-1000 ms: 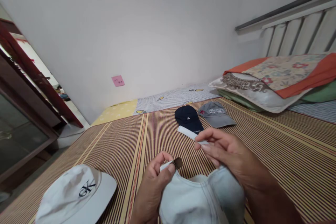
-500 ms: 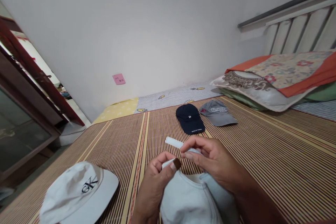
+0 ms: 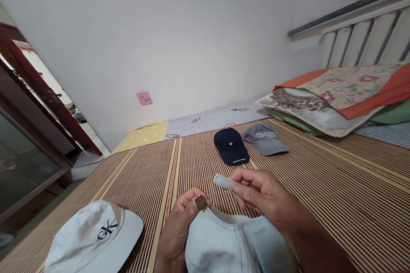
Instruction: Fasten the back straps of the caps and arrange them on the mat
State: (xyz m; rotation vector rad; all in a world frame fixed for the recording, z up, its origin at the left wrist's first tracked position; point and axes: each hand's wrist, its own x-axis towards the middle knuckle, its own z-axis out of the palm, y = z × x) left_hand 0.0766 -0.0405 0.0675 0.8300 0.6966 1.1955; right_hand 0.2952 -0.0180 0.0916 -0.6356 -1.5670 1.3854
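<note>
A pale blue baseball cap (image 3: 221,243) is held between my hands at the bottom middle, its rear opening facing up and away from me. My left hand (image 3: 179,226) is closed on the cap's edge, thumb and finger pinching beside a brass-coloured buckle (image 3: 200,202). In my right hand (image 3: 261,192) the cap's adjusting strap (image 3: 224,182) is pinched, its loose end pointing left. Strap and buckle are apart. A white cap (image 3: 89,236) with dark letters rests left of my left hand.
A navy cap (image 3: 231,147) and a grey cap (image 3: 265,138) lie farther back on the striped mat (image 3: 144,179). Stacked pillows (image 3: 339,94) are at the right, below a radiator (image 3: 368,38). A pink note (image 3: 144,98) is on the wall. A door (image 3: 48,89) stands at the left.
The strap's end has moved right and down, away from the buckle, with my right hand. My left hand has shifted slightly left with the buckle, which now faces up more plainly.
</note>
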